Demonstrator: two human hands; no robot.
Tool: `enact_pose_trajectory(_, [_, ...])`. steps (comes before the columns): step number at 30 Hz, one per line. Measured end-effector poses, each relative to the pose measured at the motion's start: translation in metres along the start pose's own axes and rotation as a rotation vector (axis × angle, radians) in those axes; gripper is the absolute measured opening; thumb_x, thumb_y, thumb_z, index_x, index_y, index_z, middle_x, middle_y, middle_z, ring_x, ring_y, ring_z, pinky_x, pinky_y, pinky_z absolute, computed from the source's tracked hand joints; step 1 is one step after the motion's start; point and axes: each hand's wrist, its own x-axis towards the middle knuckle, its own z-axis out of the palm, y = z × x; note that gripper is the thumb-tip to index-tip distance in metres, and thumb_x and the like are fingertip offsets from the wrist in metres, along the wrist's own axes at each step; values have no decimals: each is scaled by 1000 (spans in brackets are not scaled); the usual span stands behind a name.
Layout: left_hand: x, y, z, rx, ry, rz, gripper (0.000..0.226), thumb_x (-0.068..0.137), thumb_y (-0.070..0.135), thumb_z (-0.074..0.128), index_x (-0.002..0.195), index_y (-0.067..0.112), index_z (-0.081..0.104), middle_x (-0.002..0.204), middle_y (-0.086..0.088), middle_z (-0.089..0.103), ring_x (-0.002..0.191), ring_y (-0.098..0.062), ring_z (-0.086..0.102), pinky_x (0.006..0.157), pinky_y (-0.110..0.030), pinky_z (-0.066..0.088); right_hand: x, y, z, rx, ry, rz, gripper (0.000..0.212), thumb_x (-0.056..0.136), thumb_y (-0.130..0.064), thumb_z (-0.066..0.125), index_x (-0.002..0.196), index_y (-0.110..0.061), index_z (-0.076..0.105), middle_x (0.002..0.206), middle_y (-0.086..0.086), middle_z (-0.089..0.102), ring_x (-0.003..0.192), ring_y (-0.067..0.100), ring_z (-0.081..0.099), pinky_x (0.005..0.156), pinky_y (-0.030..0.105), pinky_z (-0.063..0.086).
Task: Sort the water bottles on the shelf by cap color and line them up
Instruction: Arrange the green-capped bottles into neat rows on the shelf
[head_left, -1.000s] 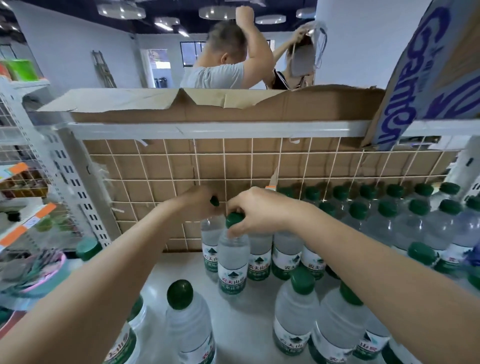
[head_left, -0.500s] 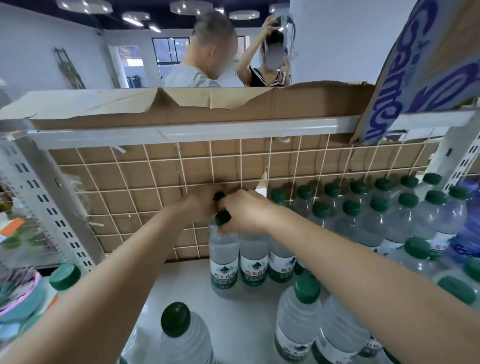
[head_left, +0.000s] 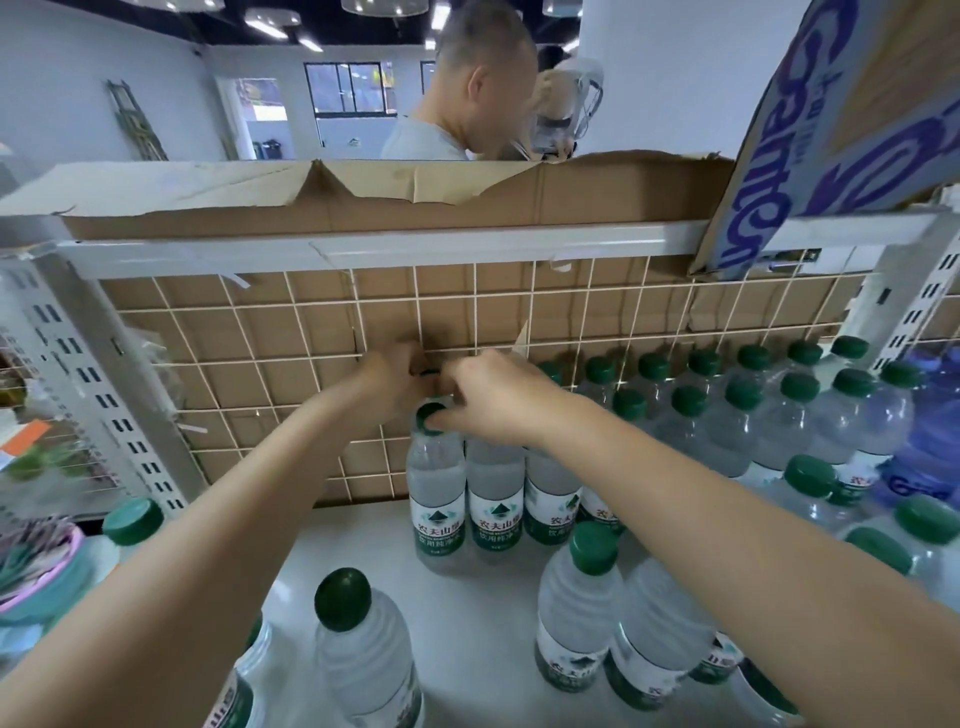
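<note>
Now right hand (head_left: 498, 400) gripping green-capped bottle (head_left: 436, 488), left hand (head_left: 392, 379) grasping hidden bottle behind

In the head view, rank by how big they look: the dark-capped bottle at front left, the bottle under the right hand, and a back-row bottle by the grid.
1. Dark-capped front bottle, largest, though nearest the camera.
2. Bottle under the right hand: the end bottle.
3. Back-row bottle, smallest, farthest away.
All may be alike in real size.
</note>
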Motion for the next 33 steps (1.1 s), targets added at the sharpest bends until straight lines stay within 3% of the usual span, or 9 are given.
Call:
enact_pose_trajectory(3, [-16, 18, -8, 94, 58, -8, 33, 89, 41, 60, 111, 16, 62, 110, -6, 65, 97, -24, 60, 73, -25, 45, -18, 12, -17, 188, 27, -9, 32, 87, -50, 62, 102, -21, 61, 98, -2, 64, 89, 20, 61, 78, 37, 53])
enact_pose_trajectory(7, [-51, 59, -17, 90, 80, 112, 23, 89, 38, 59, 98, 17, 64, 97, -4, 67, 85, -25, 63, 77, -37, 54, -54, 39, -36, 238, 132, 13, 24, 90, -45, 59, 100, -23, 63, 98, -6, 61, 92, 17, 59, 84, 39, 52])
enact_pose_trajectory(11, [-75, 103, -4, 24, -13, 152, 20, 90, 36, 58, 89, 17, 64, 82, 0, 66, 68, -19, 63, 60, -28, 51, -91, 73, -41, 258, 167, 41, 21, 89, -45, 60, 94, -25, 64, 88, -9, 62, 86, 15, 59, 81, 40, 53])
enact_pose_trajectory(15, [-87, 154, 24, 45, -58, 163, 21, 91, 38, 58, 89, 19, 66, 78, 2, 64, 71, -20, 59, 63, -27, 46, -133, 114, -50, 252, 153, 42, 21, 90, -44, 60, 96, -25, 65, 88, -9, 62, 83, 11, 59, 79, 37, 53])
enact_pose_trajectory(19, [-99, 200, 54, 66, -65, 192, 25, 93, 35, 57, 91, 12, 67, 79, 1, 62, 74, -19, 54, 89, -35, 44, -172, 160, -66, 257, 168, 42, 20, 90, -44, 60, 94, -25, 66, 86, -13, 63, 82, 7, 59, 78, 32, 52])
enact_pose_trajectory(24, [-108, 252, 89, 16, -95, 187, 23, 90, 37, 61, 95, 15, 65, 86, 1, 64, 76, -19, 58, 68, -29, 48, -218, 223, -82, 228, 173, 67, 21, 88, -42, 63, 90, -22, 67, 82, -10, 64, 78, 9, 59, 78, 34, 51])
enact_pose_trajectory(29, [-111, 293, 115, 113, -353, 187, 55, 83, 46, 68, 128, 21, 51, 108, 4, 56, 91, -17, 54, 77, -27, 44, -255, 249, -84, 248, -136, 50, 42, 75, -64, 67, 96, -27, 67, 87, -17, 64, 82, 1, 61, 74, 23, 51])
enact_pose_trajectory(31, [-108, 298, 126, 170, -388, 173, 48, 83, 42, 69, 122, 19, 54, 112, 1, 59, 92, -19, 55, 79, -31, 47, -258, 251, -73, 164, -233, 19, 45, 74, -62, 70, 102, -27, 63, 87, -18, 59, 81, 4, 59, 71, 24, 49])
enact_pose_trajectory(33, [-106, 298, 134, 188, -376, 158, 30, 84, 35, 68, 101, 13, 56, 98, -4, 60, 81, -21, 54, 71, -33, 44, -254, 254, -57, 100, -238, -33, 38, 76, -53, 73, 97, -26, 58, 85, -10, 57, 80, 13, 58, 70, 32, 49])
